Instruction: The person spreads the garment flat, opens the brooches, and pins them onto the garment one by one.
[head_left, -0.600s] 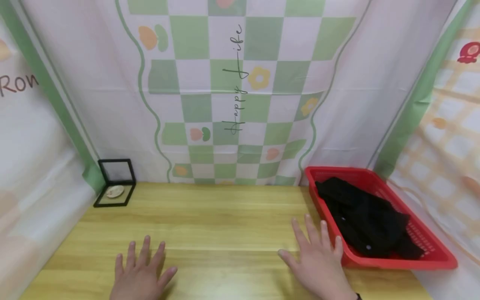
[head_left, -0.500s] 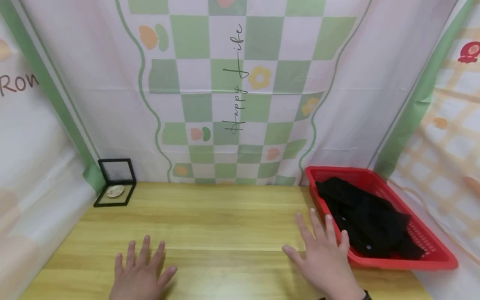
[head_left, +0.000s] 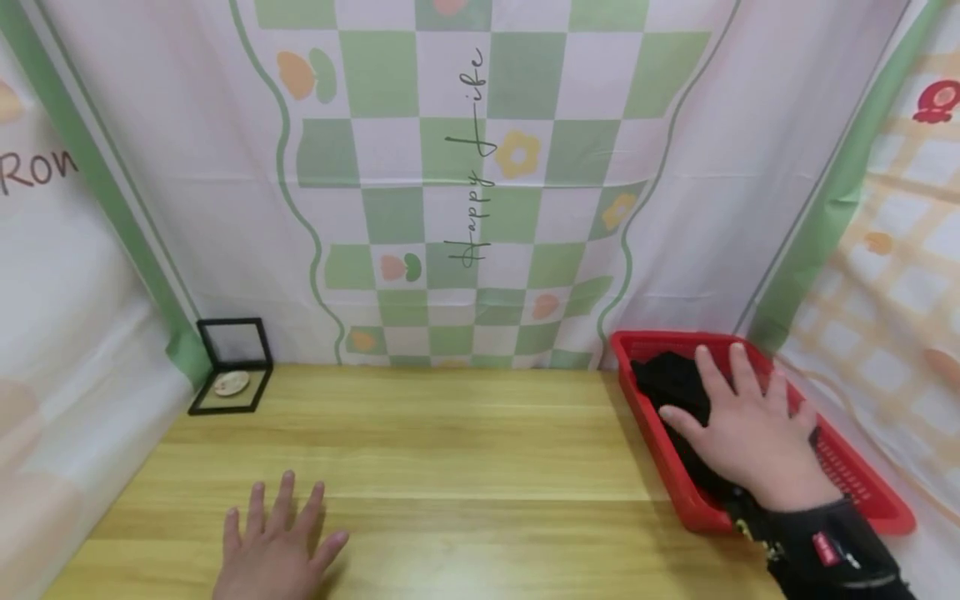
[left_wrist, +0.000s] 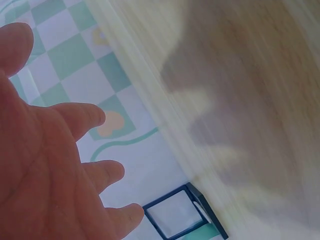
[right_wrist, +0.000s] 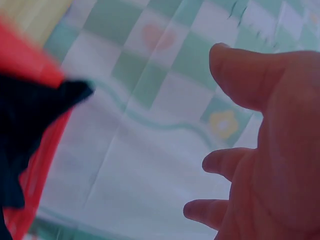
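Note:
My right hand (head_left: 753, 442) is over the red basket (head_left: 671, 479), fingers spread, overlapping the black cloth (head_left: 670, 379) heaped inside; part of the cloth is hidden behind it. In the right wrist view the fingers of the right hand (right_wrist: 280, 145) are apart with nothing between them, and the dark cloth (right_wrist: 30, 117) shows beside the basket's red wall (right_wrist: 42, 165). My left hand (head_left: 273, 550) is over the near left part of the wooden table, fingers spread and holding nothing. Its palm and fingers (left_wrist: 50, 165) also show in the left wrist view, with a shadow on the wood.
At the table's back left corner stands a black-framed display case (head_left: 231, 410), its lid raised, with a small round pale disc (head_left: 232, 383) in it. A checkered curtain (head_left: 450, 208) hangs behind the wooden table (head_left: 450, 450), and patterned cloth hangs on both sides.
My right hand has moved right and forward from beside the basket's near left edge to over the black cloth, bringing a black wrist strap into view. The left hand has barely moved.

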